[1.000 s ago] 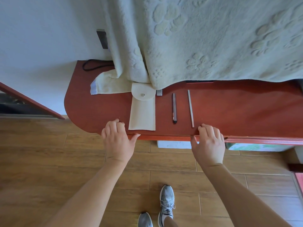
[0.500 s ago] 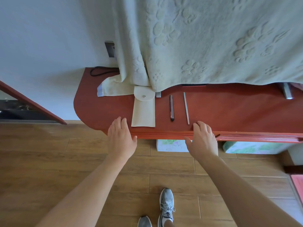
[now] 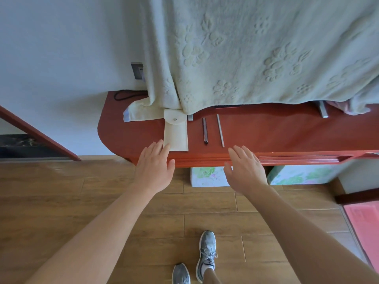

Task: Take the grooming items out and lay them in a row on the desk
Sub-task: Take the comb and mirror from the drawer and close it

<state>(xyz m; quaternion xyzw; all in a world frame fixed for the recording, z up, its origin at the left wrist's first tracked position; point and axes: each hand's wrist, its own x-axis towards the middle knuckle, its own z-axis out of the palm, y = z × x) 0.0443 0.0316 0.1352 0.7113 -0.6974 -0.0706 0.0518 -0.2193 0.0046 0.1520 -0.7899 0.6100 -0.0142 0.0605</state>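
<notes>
The cream pouch (image 3: 176, 136) lies on the red worktop (image 3: 287, 132), its flap edge hidden under the hanging blanket (image 3: 256, 58). Just right of it lie a dark stick (image 3: 205, 131) and a thin metal stick (image 3: 220, 131), too small to identify. The left hand (image 3: 154, 171) has straight fingers that cover the pouch's near corner. The right hand (image 3: 245, 171) is spread and holds nothing.

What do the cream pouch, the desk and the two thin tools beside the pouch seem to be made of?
Cream pouch: likely felt or soft cloth, matte, with a small metal-looking snap.
Desk: wood with glossy red-brown lacquer, showing sheen.
Dark tool: unclear, perhaps plastic or metal.
Grey tool: probably metal, dull silver.
</notes>
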